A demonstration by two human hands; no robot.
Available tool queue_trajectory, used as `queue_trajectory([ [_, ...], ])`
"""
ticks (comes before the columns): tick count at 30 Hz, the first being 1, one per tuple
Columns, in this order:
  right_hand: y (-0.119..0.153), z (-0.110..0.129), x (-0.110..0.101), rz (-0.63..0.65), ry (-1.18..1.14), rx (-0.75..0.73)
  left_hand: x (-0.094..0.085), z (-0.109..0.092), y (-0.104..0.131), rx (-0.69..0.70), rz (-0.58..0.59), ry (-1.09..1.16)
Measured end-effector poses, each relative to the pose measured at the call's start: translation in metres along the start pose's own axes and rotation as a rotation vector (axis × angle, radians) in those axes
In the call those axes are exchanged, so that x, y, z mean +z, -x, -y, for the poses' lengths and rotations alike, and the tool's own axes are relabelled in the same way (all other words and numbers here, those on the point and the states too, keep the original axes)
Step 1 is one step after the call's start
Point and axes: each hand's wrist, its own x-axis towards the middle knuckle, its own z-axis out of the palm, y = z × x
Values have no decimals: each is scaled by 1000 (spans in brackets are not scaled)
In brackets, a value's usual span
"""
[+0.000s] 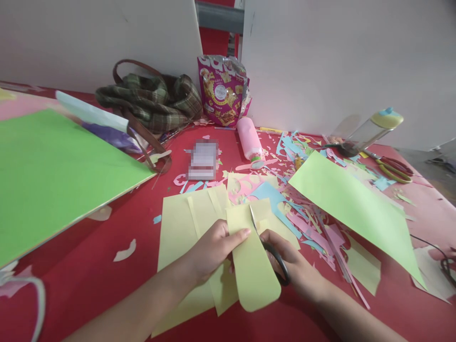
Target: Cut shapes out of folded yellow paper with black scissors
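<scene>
Between thumb and fingers my left hand (217, 249) grips a strip of pale yellow paper (254, 280). Its near corners are rounded and its far end is square. My right hand (290, 259) is closed round the black handles of a pair of scissors (278, 261). The scissors' blade (252, 217) lies at the strip's right side, near the far end. Under my hands are more sheets of pale yellow paper (178, 237), some overlapping. My right fingers are partly hidden behind the handles.
Paper scraps (309, 228) cover the table's middle and right. Green paper stacks (64, 175) lie left, a light green sheet (352, 204) right. Behind are a plaid bag (153, 99), snack bag (224, 90), pink bottle (249, 137), clear bottle (372, 130) and other scissors (394, 168).
</scene>
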Motion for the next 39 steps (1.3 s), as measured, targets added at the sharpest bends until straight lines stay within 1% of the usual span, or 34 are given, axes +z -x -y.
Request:
queue_trajectory([
  [15, -2, 1, 2, -16, 15, -4, 0, 2, -1, -11, -3, 24],
  [22, 0, 0, 0, -5, -28, -4, 3, 0, 0, -26, -2, 25],
  [29, 0, 0, 1, 0, -76, 2, 3, 0, 0, -47, -5, 58],
  [34, 1, 0, 0, 8, -44, -1, 2, 1, 1, -70, -35, 122],
  [35, 1, 0, 0, 20, -38, -13, 2, 0, 1, -68, -19, 137],
  [39, 1, -1, -3, 95, -74, -72, 3, -3, 2, -51, 114, 163],
])
